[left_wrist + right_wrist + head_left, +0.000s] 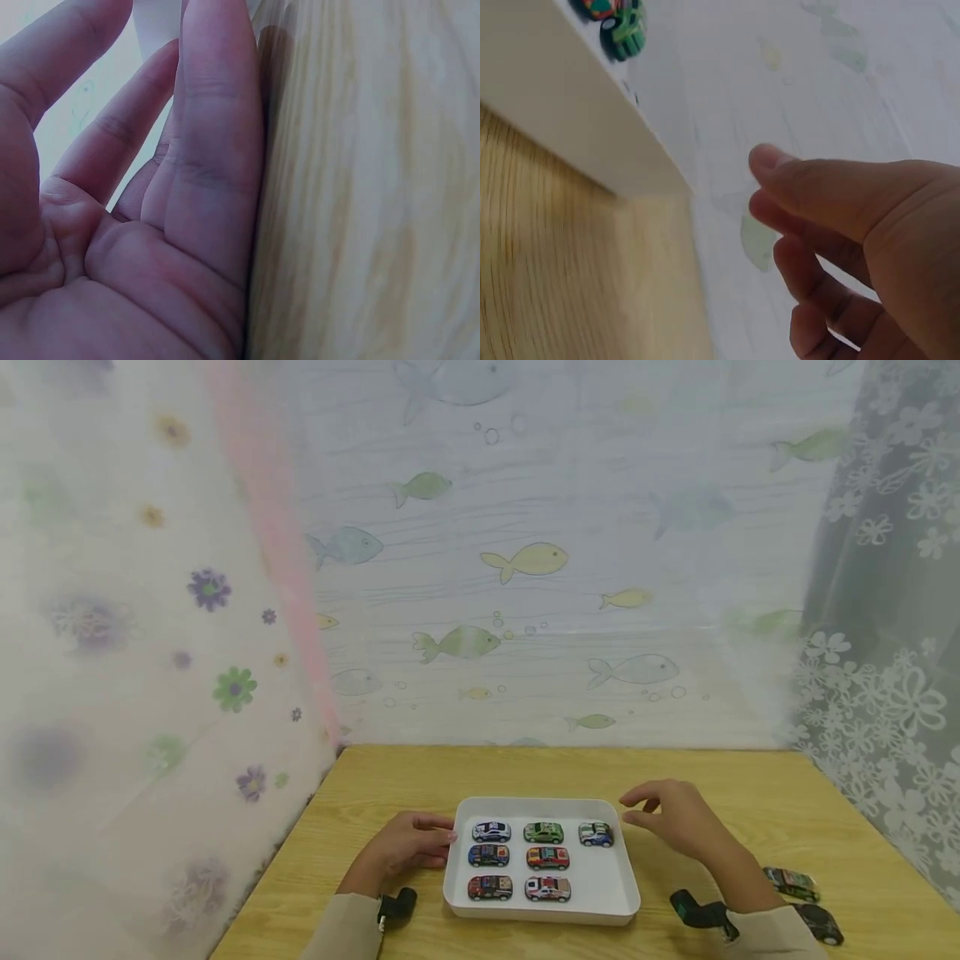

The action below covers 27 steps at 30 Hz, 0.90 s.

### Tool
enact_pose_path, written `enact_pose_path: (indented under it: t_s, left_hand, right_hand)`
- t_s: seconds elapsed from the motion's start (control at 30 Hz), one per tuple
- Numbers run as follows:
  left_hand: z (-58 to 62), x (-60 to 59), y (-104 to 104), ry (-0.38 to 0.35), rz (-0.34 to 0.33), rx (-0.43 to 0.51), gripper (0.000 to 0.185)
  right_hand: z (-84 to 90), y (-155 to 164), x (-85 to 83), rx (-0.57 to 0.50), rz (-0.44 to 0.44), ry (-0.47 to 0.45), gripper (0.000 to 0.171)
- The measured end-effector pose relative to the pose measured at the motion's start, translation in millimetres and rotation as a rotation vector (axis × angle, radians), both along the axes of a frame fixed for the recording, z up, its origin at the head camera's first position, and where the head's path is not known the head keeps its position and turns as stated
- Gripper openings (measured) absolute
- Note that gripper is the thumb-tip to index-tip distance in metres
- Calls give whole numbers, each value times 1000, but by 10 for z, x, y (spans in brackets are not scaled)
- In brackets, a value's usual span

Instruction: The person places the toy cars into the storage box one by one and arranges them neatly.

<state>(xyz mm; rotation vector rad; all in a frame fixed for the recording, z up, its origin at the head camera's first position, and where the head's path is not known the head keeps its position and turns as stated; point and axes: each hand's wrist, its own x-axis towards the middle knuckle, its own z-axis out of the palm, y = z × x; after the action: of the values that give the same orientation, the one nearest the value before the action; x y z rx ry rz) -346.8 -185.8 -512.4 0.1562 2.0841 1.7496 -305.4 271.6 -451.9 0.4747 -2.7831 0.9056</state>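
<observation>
1. Left hand point(408, 850): fingers straight and pressed together, tips against the left wall of the white tray point(611, 906), edge of the palm flat on the wooden table point(750, 777)
2. Right hand point(675, 818): fingers loosely curled and a little apart, pinching nothing, poised just beside the tray's far right corner
3. Inside the tray: seven toy cars in rows, the blue-and-white car point(596, 834) nearest the right fingers
4. Two more toy cars point(806, 902) on the table, right of the forearm
5. Likely step: filling the rows; next calls for reaching back right to the loose cars

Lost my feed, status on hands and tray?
Left hand open, resting against tray left edge. Right hand open, hovering off tray's right corner, holding nothing. Seven cars in tray; two cars loose on table by right wrist.
</observation>
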Motion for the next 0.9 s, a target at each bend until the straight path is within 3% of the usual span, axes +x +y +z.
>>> enact_pose_path:
  t_s: [0.33,0.9]
  left_hand:
    - [7,40,-10,6,18,-6,51]
    - [70,65,36,-3,5,29,50]
  right_hand:
    - [19,431,204,50,-3,11,24]
    - [-159,1309,485,129,-51,-149,43]
